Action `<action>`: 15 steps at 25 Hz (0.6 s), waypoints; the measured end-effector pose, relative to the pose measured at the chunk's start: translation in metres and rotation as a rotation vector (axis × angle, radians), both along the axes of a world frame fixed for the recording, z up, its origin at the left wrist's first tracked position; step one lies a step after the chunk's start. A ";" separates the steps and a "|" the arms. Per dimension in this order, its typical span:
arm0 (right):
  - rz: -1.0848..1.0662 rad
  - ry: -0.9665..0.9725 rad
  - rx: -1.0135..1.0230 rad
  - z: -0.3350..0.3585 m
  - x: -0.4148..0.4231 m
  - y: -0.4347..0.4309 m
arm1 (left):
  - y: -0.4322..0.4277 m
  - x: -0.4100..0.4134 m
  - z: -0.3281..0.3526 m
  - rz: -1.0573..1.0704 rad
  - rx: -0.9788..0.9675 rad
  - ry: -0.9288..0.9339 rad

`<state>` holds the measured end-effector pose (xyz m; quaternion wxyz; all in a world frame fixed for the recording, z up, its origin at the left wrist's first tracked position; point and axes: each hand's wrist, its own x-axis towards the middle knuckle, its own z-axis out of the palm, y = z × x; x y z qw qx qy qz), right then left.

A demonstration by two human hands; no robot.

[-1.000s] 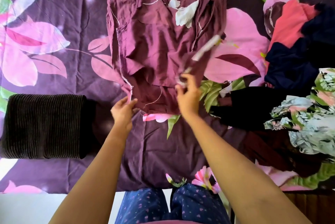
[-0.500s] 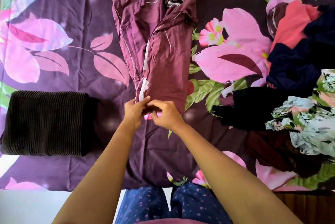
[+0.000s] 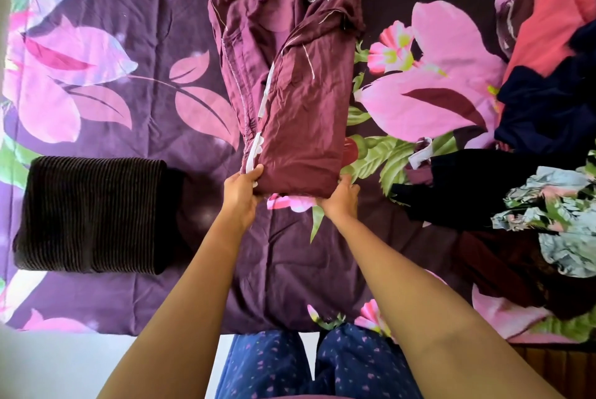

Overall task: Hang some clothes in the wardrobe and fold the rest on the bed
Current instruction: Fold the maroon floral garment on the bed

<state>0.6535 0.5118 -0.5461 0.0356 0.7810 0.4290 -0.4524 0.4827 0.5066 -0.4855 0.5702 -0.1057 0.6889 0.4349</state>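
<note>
Maroon all over, the garment (image 3: 300,101) lies folded long on the bed (image 3: 161,43), just right of the striped cloth (image 3: 90,214). The left hand (image 3: 242,189) and the right hand (image 3: 342,197) each grip a near corner, fingers (image 3: 254,172) curled round it. I think it is best to lift both corners level, lay them on the far end, then pat flat. I count two hands, one garment, one striped cloth and one messy heap (image 3: 548,140) farther right.

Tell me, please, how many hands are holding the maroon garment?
2 on the maroon garment: left hand grips its near-left corner, right hand its near-right corner.
</note>
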 end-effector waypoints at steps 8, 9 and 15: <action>-0.221 -0.084 0.126 0.007 0.001 0.001 | -0.002 -0.010 0.000 -0.025 0.054 0.025; -0.285 -0.078 0.173 0.016 0.005 0.000 | -0.001 -0.010 0.006 -0.029 0.074 0.033; -0.490 0.072 0.592 0.117 0.013 0.035 | 0.035 -0.003 0.095 0.072 0.295 0.060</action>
